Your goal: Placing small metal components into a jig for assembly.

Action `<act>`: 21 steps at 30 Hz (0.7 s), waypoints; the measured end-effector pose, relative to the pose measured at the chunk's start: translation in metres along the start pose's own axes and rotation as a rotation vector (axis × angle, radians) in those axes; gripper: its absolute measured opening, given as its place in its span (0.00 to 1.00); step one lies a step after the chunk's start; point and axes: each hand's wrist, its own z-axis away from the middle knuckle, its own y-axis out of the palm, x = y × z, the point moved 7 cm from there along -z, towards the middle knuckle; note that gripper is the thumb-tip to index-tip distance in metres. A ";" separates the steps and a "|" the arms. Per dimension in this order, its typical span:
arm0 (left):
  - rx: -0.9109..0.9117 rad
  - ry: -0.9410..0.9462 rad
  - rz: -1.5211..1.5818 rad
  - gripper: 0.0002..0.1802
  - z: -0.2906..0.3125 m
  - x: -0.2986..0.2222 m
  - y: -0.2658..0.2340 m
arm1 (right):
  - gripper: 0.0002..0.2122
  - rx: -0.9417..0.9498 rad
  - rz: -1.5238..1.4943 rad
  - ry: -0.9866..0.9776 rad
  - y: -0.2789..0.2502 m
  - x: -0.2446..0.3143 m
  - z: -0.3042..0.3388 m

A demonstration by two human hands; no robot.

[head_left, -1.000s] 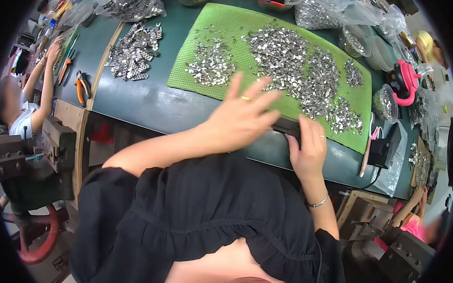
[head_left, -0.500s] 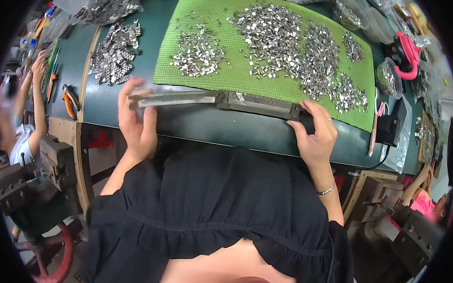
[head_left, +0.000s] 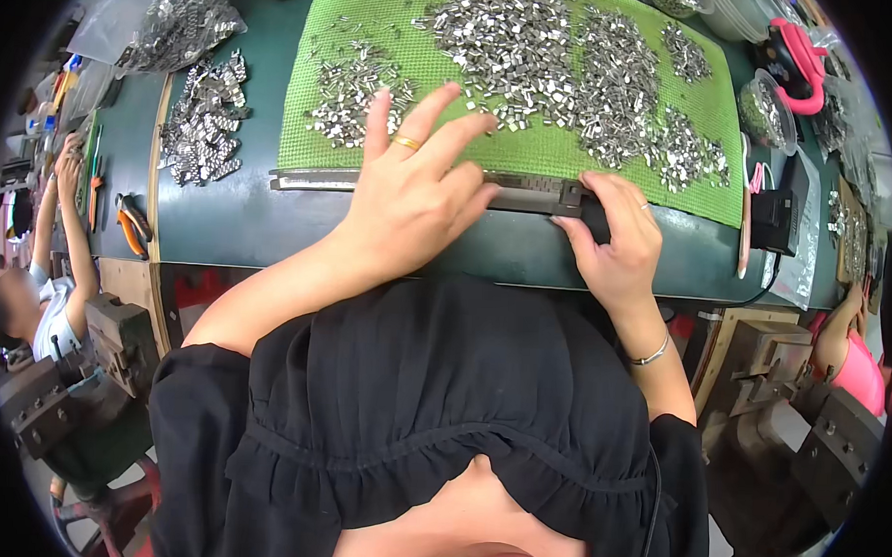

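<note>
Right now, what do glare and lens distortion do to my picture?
In the head view, small metal pieces glint in bright specks and the bench has a pale sheen; in the head view, edges bend toward a black, rounded rim, while the left hand shows distinct fingers.

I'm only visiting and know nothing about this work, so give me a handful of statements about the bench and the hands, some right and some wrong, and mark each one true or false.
1. The right hand holds the long metal bar at its right end. True.
2. The bar stands upright on one end. False: it stretches sideways along the near edge of the green mat.
3. The left hand wears a gold-coloured ring. True.
4. The left hand is balled into a fist. False: its fingers are spread.
5. Small metal pieces lie on the mat. True.
6. Those pieces form one single heap. False: they lie in several heaps.
</note>
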 end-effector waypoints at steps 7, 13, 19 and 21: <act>-0.212 -0.279 0.459 0.07 -0.011 0.052 -0.064 | 0.22 0.019 0.017 -0.004 0.001 0.003 -0.005; -0.354 -0.424 -0.274 0.15 0.040 0.120 -0.122 | 0.10 0.065 0.068 -0.139 0.026 0.033 -0.060; 0.101 -0.303 -0.138 0.26 0.043 0.066 -0.039 | 0.06 0.328 0.083 -0.357 0.096 0.060 -0.111; 0.117 -0.288 -0.126 0.28 0.036 0.056 -0.030 | 0.06 0.333 0.138 -0.399 0.110 0.058 -0.121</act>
